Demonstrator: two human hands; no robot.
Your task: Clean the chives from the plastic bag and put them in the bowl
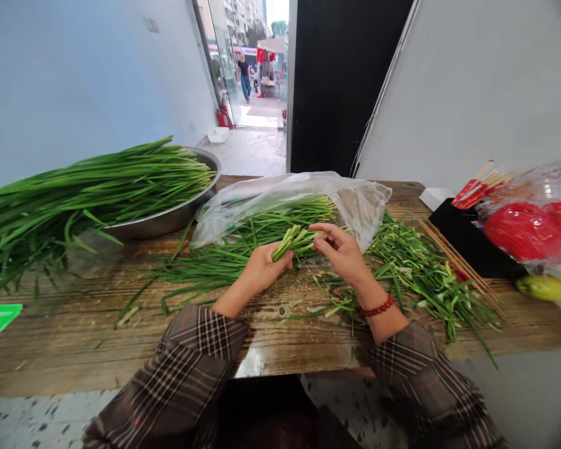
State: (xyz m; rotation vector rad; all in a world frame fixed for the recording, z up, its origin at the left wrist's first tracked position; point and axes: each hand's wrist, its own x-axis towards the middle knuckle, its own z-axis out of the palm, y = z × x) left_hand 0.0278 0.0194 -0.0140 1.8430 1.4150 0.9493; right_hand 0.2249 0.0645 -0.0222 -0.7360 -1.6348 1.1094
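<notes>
My left hand point(266, 267) is closed round a small bunch of green chives point(290, 240), whose pale stem ends stick up past the thumb. Just right of the bunch is my right hand point(339, 249), its thumb and index finger bent towards each other by the stems; what they pinch, if anything, is too small to make out. Behind both hands, more chives point(266, 221) lie partly under a clear plastic bag point(362, 202). A loose pile of trimmings point(418, 268) spreads to the right of my right hand.
On the wooden table point(75, 330), a metal bowl point(168, 221) heaped with long chives stands at the left. Wooden sticks point(462, 265), a black box point(472, 243) and a red bagged item point(518, 231) are at the right. A person point(244, 76) is outside the doorway.
</notes>
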